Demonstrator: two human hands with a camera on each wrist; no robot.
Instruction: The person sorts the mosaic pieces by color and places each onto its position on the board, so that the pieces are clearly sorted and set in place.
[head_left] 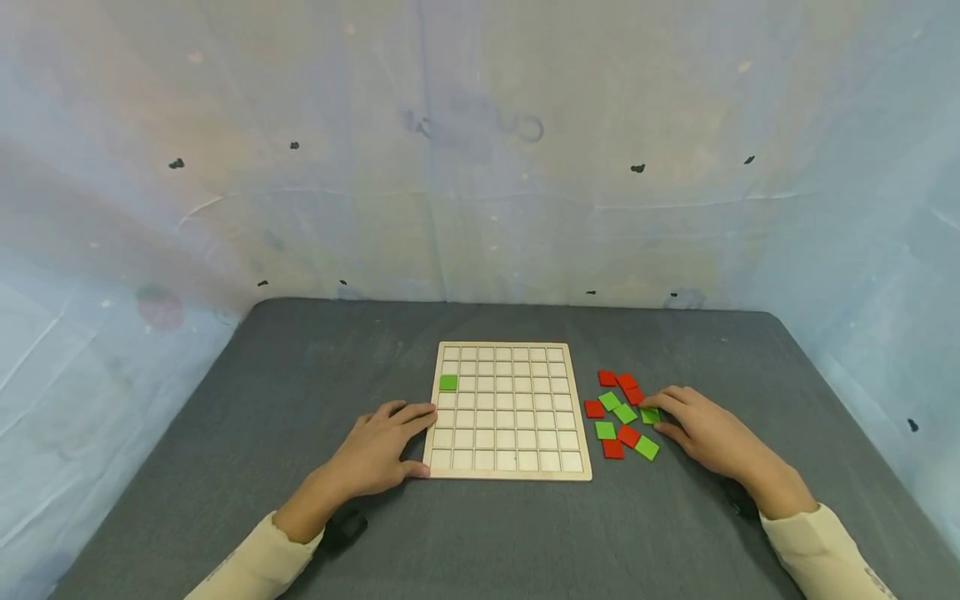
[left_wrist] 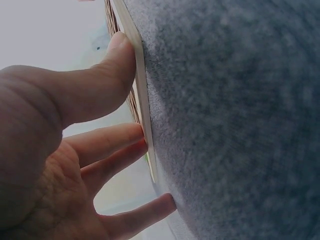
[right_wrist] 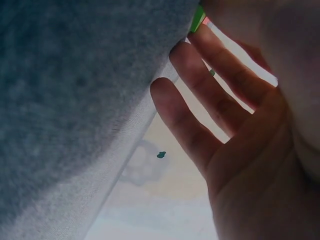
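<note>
A pale wooden grid board (head_left: pixel 506 477) lies on the dark grey table, with one green tile (head_left: pixel 448 382) in its leftmost column, third row from the far side. My left hand (head_left: pixel 378 446) rests at the board's left edge, fingers spread; in the left wrist view thumb and fingertips of the hand (left_wrist: pixel 75 125) touch the board's side (left_wrist: pixel 144 95). Right of the board, my right hand (head_left: pixel 712 437) has thumb and index finger around a green tile (head_left: pixel 650 415) at the pile's right side. In the right wrist view the hand (right_wrist: pixel 235 100) partly hides a green tile (right_wrist: pixel 196 19).
Several loose red tiles (head_left: pixel 612 449) and green tiles (head_left: pixel 604 430) lie beside the board's right edge, some touching or overlapping. A pale cloth backdrop (head_left: pixel 480 208) with dark marks rises behind the table (head_left: pixel 337 358) and along both its sides.
</note>
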